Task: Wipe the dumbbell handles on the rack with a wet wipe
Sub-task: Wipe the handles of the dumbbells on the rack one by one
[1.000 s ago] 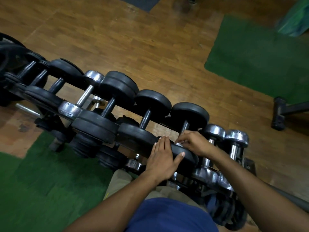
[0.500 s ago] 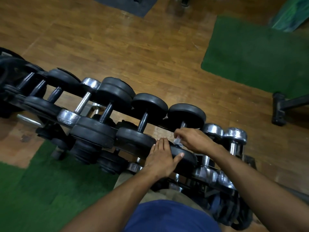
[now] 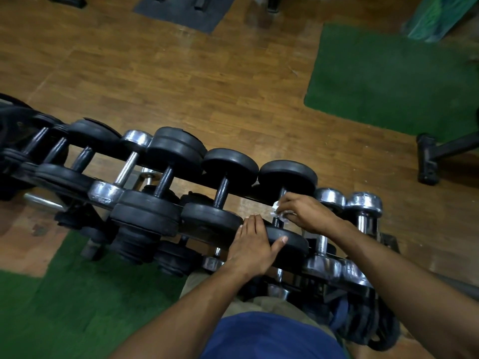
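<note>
My right hand [image 3: 304, 213] pinches a small white wipe [image 3: 276, 211] around the handle of a black dumbbell [image 3: 286, 177] at 3 o'clock on the rack [image 3: 259, 200]. My left hand [image 3: 252, 246] lies flat on its near weight. I can read no words.

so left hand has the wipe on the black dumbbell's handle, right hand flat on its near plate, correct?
Hands are swapped. In the head view the right hand pinches the wipe on the black dumbbell's handle; the left hand lies flat on its near plate.
</note>
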A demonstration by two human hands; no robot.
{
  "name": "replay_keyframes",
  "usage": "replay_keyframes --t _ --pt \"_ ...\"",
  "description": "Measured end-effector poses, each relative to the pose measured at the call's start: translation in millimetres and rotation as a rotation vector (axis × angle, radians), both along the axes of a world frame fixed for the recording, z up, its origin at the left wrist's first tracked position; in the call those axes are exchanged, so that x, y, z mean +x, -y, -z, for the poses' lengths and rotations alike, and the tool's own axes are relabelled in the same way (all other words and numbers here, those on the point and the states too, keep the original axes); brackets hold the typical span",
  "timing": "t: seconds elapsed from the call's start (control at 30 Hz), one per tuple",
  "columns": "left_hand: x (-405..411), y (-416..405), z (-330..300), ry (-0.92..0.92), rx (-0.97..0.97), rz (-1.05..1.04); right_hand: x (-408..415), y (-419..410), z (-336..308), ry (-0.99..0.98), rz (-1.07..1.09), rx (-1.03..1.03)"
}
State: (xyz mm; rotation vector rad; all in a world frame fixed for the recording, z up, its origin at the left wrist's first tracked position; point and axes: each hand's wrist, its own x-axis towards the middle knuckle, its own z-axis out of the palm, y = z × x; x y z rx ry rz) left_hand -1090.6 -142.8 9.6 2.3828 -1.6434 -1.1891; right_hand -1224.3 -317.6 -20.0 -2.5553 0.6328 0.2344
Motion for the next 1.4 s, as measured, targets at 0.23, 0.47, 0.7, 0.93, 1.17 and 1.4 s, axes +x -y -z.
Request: replay_keyframes --t 0.23,0.47,0.7,0.93,1.17,1.4 --pt "2.7 1.5 2.3 -0.011 0.004 0.013 5.5 1.1 7.7 -0.034 -0.012 -0.152" --pt "2.4 0.4 3.4 -0.015 0.009 0.009 7.7 -11.7 10.7 -0.039 0.01 -0.306" --pt "2.5 0.7 5.7 -0.006 -0.013 0.011 15.9 -20.9 14.4 -0.042 0.391 -0.262" --pt "1.6 0.0 5.9 0.0 -0.012 0.009 27.7 -33.9 12.9 0.012 0.827 0.015" --pt "1.7 -0.6 7.9 0.018 -0.02 0.013 43.6 -11.3 8.1 0.018 1.153 0.18" --pt "0.6 -1.9 9.0 0.024 -0.048 0.009 26.0 -16.3 13.1 -0.054 1.108 0.339"
